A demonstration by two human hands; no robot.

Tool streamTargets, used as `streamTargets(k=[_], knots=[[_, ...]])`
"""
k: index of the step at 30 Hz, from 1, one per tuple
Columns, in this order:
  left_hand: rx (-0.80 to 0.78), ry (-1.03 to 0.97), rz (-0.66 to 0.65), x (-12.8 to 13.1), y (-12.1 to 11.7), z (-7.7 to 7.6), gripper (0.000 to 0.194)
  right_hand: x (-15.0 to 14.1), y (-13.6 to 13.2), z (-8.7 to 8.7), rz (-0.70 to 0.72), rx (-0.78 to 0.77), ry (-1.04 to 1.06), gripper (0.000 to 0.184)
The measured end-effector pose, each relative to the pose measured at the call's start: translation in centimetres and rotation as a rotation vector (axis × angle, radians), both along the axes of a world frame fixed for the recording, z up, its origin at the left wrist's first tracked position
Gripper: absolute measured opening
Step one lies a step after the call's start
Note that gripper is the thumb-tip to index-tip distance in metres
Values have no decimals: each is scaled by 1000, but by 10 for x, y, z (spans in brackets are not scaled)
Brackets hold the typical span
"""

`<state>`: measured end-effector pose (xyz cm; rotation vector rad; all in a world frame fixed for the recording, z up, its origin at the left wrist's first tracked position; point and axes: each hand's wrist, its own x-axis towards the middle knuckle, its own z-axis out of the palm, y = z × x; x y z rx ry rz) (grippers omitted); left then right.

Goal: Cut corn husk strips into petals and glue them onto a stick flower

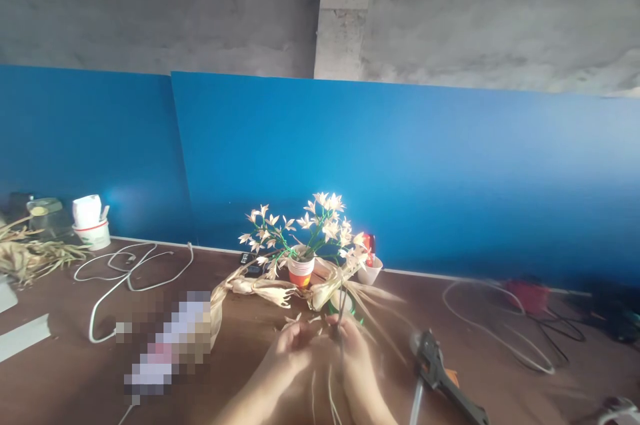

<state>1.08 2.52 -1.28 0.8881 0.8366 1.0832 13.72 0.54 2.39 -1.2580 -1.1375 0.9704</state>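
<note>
My left hand and my right hand are close together over the brown table, both with curled fingers. Between the fingertips of my left hand is a small pale piece of dried husk, partly hidden and blurred. A thin dark tool stands upright along the fingers of my right hand; its kind is unclear. Pale thin strips lie below, between my wrists. Just beyond my hands are dried corn husks and a paper cup holding green-stemmed flowers with pale petals.
A dark glue gun lies at the right. Behind my right hand sits a green-edged roll, near a white cup. White cables and a blurred-out item are left. A blue partition runs behind.
</note>
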Motion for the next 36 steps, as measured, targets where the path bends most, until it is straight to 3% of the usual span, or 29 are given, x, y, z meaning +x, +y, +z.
streamTargets(k=[5,8,13,20,29,36], knots=[[-38,55,133,2,5,-8,44,-1,0,1,-19,19,8,31],[-34,-36,122,4,4,-9,42,-4,1,-5,-16,62,7,31],[-83,-242,80,10,-6,7,34,-5,0,-7,43,58,77,38],[-56,-128,183,-8,-8,24,27,-3,-2,3,307,-86,100,35],[36,-139,261,-13,4,9,36,3,1,-20,525,-241,9,42],[97,-79,293,-14,9,5,63,6,0,-25,589,-246,68,46]])
